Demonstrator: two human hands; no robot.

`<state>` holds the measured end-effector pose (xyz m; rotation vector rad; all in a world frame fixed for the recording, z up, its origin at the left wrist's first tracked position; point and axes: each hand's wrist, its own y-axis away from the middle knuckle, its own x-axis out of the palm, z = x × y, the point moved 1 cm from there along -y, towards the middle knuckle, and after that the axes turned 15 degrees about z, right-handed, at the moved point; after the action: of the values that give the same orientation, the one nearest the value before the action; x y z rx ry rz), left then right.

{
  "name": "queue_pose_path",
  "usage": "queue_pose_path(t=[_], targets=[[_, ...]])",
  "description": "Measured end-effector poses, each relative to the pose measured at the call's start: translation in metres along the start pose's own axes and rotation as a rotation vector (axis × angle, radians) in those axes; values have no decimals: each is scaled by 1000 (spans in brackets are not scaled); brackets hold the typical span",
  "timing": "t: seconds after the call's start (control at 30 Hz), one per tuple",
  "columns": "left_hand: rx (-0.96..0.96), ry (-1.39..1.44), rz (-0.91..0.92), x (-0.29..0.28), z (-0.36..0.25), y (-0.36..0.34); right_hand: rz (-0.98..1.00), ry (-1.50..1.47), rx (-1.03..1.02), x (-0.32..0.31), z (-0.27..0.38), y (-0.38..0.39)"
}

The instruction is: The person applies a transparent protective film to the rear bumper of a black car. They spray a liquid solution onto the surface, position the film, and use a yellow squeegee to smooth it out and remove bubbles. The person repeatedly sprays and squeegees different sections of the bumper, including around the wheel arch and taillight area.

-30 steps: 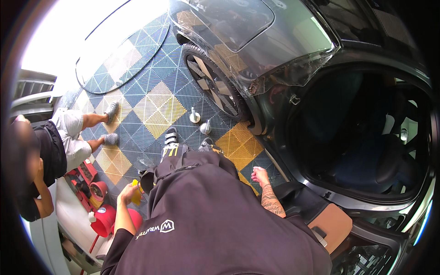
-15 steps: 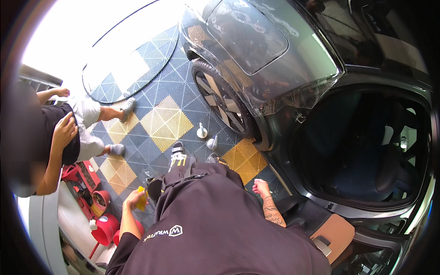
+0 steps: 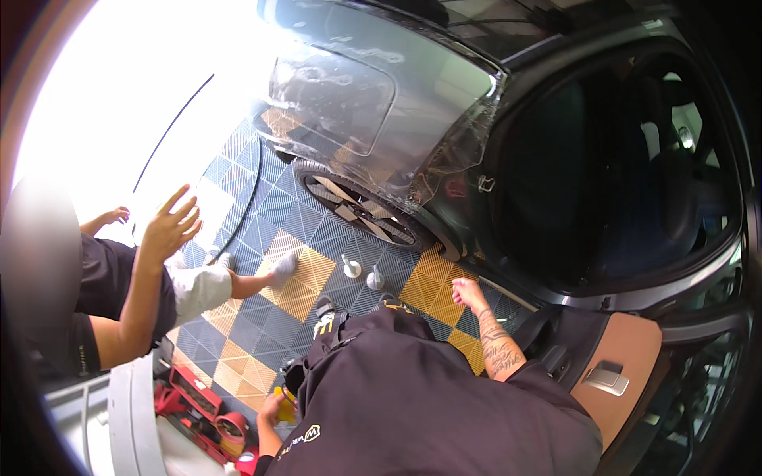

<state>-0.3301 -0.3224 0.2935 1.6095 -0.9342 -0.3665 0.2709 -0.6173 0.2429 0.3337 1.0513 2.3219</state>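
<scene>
Low at my left side, my left hand (image 3: 272, 408) is closed around a small yellow piece (image 3: 286, 403), partly hidden by the hand and my clothes; its kind is unclear. My right hand (image 3: 470, 294) hangs in the air on the right, fingers curled in, and whatever may be inside them cannot be seen. Nearest to it are the open car door (image 3: 637, 357) with its brown trim panel and the car's sill. Wet clear film (image 3: 452, 159) covers the dark grey fender (image 3: 333, 87), its loose edge hanging wrinkled by the door opening.
Two pale spray bottles (image 3: 352, 269) stand on the tiled floor (image 3: 302, 262) before my feet, near the front wheel (image 3: 361, 210). At left a co-worker (image 3: 119, 293) stands with one hand raised. A dark hose (image 3: 252, 190) curves across the floor. Red equipment (image 3: 194, 393) lies lower left.
My view has turned, so the car sits further left in it. The co-worker has come nearer and lifted a hand. My left hand still holds the yellow piece; my right stays curled.
</scene>
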Motion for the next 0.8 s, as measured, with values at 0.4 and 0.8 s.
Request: queue_pose_path(t=[0.4, 0.8], targets=[[-117, -160, -38, 27, -7, 19, 92, 5, 227, -5, -105, -15], [-113, -229, -83, 56, -42, 31, 149, -47, 155, 2, -126, -10]])
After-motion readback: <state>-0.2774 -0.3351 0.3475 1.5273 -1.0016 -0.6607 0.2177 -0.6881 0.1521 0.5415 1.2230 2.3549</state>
